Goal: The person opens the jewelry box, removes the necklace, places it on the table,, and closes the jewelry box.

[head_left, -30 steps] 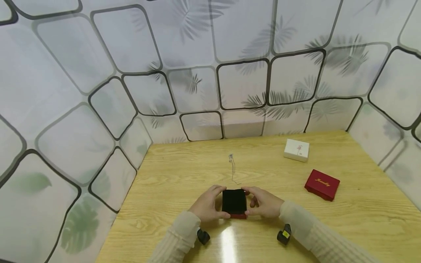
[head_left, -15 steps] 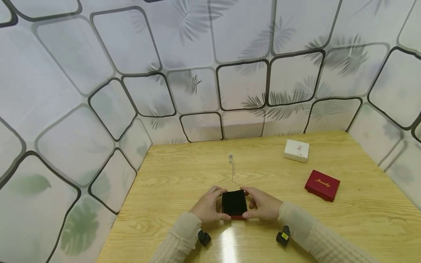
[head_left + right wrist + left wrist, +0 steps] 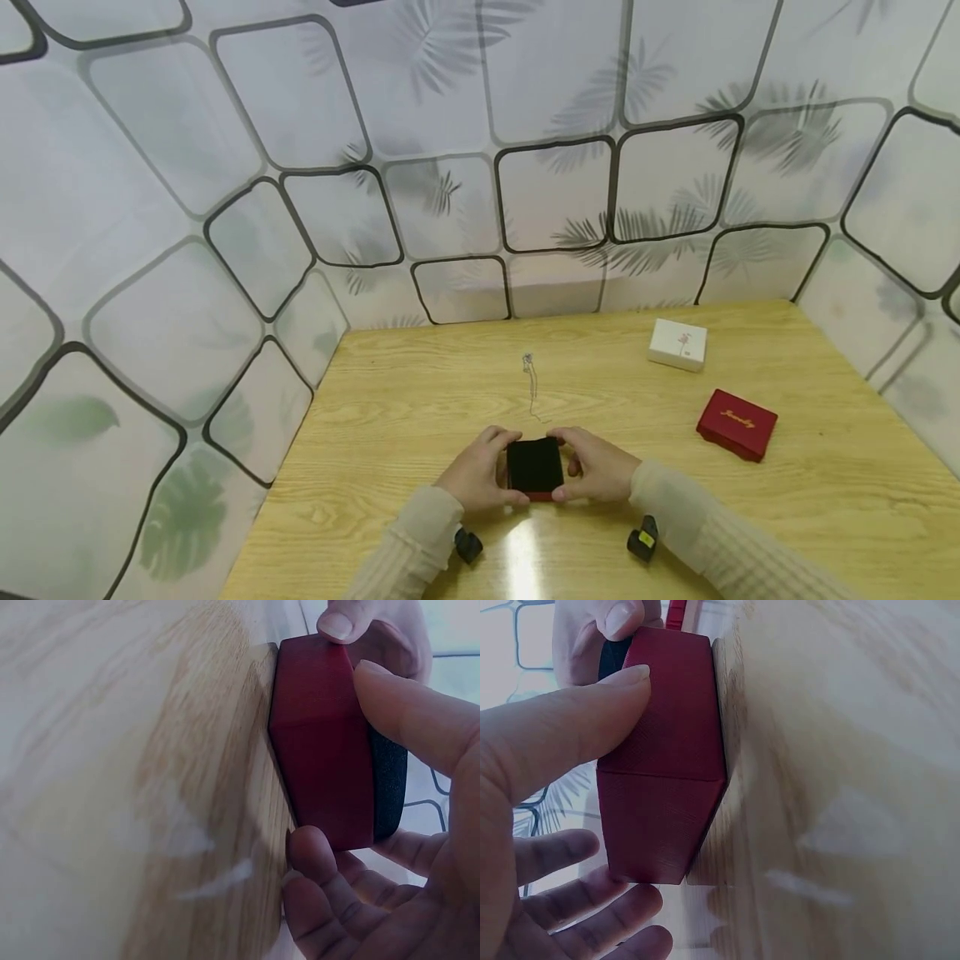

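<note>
My left hand (image 3: 480, 473) and right hand (image 3: 602, 468) grip the red box (image 3: 664, 720) by opposite sides, a necklace (image 3: 534, 388) just beyond, the white box (image 3: 677, 344) and red case (image 3: 737, 423) well off rightward. Under it the wooden table (image 3: 390, 400) spreads both ways to leaf-patterned walls (image 3: 450, 208).

The box (image 3: 535, 465) has its underside hidden, the chain (image 3: 533, 385) too small to show detail

Head view high, facing down; wrist views close, sharing red box (image 3: 666, 765)
</note>
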`<state>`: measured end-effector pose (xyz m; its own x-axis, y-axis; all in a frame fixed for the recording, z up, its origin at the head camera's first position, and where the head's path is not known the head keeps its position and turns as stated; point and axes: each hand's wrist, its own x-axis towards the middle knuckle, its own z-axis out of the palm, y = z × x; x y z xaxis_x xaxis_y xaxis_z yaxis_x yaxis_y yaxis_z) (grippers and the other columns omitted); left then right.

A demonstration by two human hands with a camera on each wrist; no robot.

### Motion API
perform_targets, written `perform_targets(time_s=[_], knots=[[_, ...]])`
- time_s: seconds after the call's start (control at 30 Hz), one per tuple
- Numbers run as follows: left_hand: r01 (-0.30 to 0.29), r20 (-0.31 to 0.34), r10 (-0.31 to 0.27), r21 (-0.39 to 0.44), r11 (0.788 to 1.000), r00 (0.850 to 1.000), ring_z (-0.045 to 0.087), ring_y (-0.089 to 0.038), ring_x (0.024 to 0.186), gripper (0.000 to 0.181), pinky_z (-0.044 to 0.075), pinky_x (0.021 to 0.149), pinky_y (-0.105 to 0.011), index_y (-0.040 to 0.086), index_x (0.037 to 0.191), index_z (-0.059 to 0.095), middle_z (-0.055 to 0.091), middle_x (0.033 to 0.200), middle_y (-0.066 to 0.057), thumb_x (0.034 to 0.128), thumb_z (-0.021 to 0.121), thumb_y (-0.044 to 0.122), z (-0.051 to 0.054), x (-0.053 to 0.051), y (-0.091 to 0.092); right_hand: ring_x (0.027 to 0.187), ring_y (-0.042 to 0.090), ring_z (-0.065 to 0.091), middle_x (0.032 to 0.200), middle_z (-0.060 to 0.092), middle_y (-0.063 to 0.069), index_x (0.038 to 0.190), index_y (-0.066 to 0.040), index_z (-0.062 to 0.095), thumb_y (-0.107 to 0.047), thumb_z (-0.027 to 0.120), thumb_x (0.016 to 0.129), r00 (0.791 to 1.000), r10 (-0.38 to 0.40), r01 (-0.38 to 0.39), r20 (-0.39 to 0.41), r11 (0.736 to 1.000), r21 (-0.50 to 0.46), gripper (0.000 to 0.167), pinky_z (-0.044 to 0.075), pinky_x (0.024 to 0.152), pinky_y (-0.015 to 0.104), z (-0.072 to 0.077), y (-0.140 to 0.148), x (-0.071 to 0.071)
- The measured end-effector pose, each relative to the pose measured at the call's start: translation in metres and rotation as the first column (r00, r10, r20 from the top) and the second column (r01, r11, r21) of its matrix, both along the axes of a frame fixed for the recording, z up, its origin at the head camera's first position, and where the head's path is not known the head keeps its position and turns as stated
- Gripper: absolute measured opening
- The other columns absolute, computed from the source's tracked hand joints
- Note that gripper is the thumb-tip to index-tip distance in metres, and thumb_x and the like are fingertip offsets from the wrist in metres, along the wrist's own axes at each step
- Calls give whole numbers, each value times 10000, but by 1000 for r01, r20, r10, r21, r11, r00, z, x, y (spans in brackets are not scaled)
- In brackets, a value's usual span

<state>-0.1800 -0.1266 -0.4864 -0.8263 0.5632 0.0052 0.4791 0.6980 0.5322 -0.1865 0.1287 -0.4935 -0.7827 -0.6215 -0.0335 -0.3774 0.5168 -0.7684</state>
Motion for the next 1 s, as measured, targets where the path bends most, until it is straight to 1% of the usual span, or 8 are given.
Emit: perform_targets(time_s=[0.17, 0.3, 0.4, 0.5, 0.63, 0.77, 0.9, 1.0], knots=[[-2, -5, 2, -14, 1000, 1000, 512, -209, 1175, 915, 473, 960, -392, 94, 1436, 427, 440, 1346, -2, 708, 803, 501, 1, 1, 1, 871, 182, 502, 1302, 459, 105, 1478, -26, 290, -434, 773, 791, 1000, 8, -8, 10, 1000, 22, 934, 438, 721, 252, 1, 1, 1], [-4, -23, 4, -19, 1000, 1000, 522, -192, 1157, 895, 482, 946, -376, 84, 1419, 451, 451, 1331, 6, 708, 810, 493, 1, 0, 1, 880, 181, 521, 1309, 465, 111, 1507, -43, 248, -437, 722, 843, 1000, 23, -23, -1, 999, 25, 906, 443, 732, 257, 3, 2, 0], [-9, -24, 8, -20, 1000, 1000, 526, -193, 1150, 889, 486, 939, -375, 80, 1416, 454, 454, 1327, 4, 708, 821, 473, 2, 0, 2, 885, 177, 525, 1261, 481, 93, 1505, -67, 278, -449, 680, 874, 1000, 30, -29, -6, 999, 23, 840, 447, 738, 267, 4, 3, -1], [-11, -22, 10, -20, 1000, 1000, 526, -194, 1149, 889, 486, 938, -377, 80, 1417, 453, 456, 1324, 4, 708, 823, 469, 2, -1, 2, 888, 169, 519, 1227, 486, 75, 1495, -75, 307, -460, 669, 877, 1000, 29, -29, -3, 999, 25, 814, 447, 741, 271, 4, 4, -1], [-8, -26, 8, -22, 1000, 1000, 525, -200, 1155, 893, 484, 943, -380, 79, 1411, 460, 461, 1322, 2, 703, 814, 493, 1, -1, 1, 884, 169, 524, 1242, 487, 67, 1484, -81, 332, -448, 697, 855, 1000, 24, -24, 12, 1000, 12, 814, 447, 742, 262, 2, 4, -3], [-8, -31, 7, -29, 1000, 999, 526, -204, 1157, 890, 486, 940, -381, 83, 1401, 471, 464, 1328, -5, 702, 802, 522, -1, -2, 1, 853, 170, 527, 1185, 498, 55, 1469, -75, 369, -443, 729, 826, 999, 21, -21, 29, 1000, -3, 823, 453, 705, 250, 0, 3, -3], [-9, -30, 9, -24, 1000, 1000, 527, -205, 1156, 884, 485, 941, -384, 81, 1397, 475, 465, 1329, -7, 702, 809, 512, -1, -2, 1, 830, 165, 518, 1124, 495, 46, 1468, -67, 376, -442, 740, 816, 999, 24, -24, 29, 1000, 5, 835, 450, 681, 249, -1, 2, -4], [-9, -31, 9, -21, 1000, 999, 529, -204, 1152, 885, 486, 941, -386, 78, 1395, 476, 466, 1324, -5, 699, 813, 509, 0, -1, 1, 834, 158, 511, 1125, 488, 31, 1479, -66, 360, -450, 727, 825, 999, 24, -25, 22, 999, 23, 843, 444, 688, 247, -1, 1, -4]])
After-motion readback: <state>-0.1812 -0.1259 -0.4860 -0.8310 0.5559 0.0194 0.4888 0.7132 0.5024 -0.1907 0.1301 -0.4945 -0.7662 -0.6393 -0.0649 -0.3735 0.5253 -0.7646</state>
